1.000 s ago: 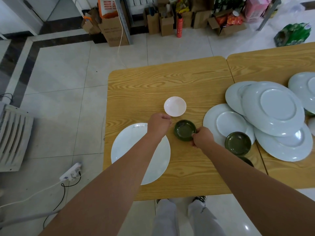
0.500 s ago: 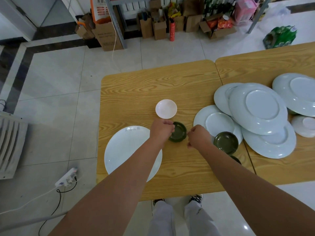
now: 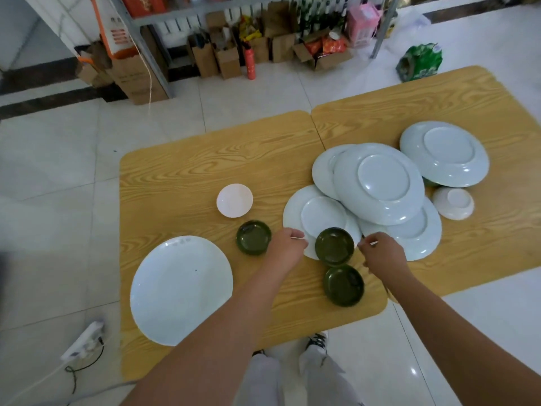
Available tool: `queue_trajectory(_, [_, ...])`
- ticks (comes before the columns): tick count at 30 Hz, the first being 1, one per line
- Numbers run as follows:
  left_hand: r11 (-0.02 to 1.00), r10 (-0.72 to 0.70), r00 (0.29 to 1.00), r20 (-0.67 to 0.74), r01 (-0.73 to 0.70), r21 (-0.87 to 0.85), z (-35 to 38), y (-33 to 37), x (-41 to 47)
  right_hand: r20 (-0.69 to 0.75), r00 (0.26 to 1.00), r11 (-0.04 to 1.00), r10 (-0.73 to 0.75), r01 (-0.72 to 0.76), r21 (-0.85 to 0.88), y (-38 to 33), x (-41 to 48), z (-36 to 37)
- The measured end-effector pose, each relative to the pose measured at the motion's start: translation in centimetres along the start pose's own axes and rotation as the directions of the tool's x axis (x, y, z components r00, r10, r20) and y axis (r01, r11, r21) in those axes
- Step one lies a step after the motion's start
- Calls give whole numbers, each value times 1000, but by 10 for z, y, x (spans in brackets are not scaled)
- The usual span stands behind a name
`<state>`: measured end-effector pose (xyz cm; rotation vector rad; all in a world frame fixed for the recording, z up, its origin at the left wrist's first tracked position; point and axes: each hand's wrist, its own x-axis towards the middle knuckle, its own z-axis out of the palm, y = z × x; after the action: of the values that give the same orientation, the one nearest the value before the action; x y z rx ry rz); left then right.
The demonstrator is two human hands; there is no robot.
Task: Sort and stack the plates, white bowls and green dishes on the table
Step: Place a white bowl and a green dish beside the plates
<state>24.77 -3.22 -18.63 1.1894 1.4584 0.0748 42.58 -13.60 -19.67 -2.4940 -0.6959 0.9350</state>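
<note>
A green dish (image 3: 253,237) sits alone on the wooden table (image 3: 181,177), below a small white bowl (image 3: 234,200). A big white plate (image 3: 181,288) lies face up at the front left. A second green dish (image 3: 334,246) rests on the rim of an upturned plate (image 3: 316,215), with my left hand (image 3: 285,249) just left of it and my right hand (image 3: 383,254) just right of it; both hold nothing, fingers loosely curled. A third green dish (image 3: 344,285) lies below it near the table's front edge. Several upturned plates (image 3: 380,183) overlap at the right.
An upturned white bowl (image 3: 453,203) lies right of the plate pile, under another upturned plate (image 3: 445,153). Boxes and a shelf (image 3: 263,51) stand on the floor beyond the table. A power strip (image 3: 83,341) lies on the floor at the left.
Both hands have left the first green dish, which stays below the white bowl, and moved right to either side of the green dish on the plate. The view has shifted right.
</note>
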Motion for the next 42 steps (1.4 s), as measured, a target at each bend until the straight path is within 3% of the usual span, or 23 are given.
queue_trajectory(22, [995, -78, 997, -9, 78, -65, 9, 3, 10, 125, 990, 993, -70, 82, -89, -10, 18, 14])
queue_trajectory(29, [989, -56, 984, -168, 31, -148, -45, 18, 11, 106, 986, 991, -130, 133, -25, -61, 14, 7])
queue_trajectory(38, [955, -58, 961, -270, -25, -296, -123, 0, 7, 216, 961, 983, -173, 182, -26, -132, 3, 61])
queue_trajectory(42, [945, -99, 957, -273, 4, -328, -139, -14, 2, 285, 944, 951, -164, 228, -210, -148, 0, 95])
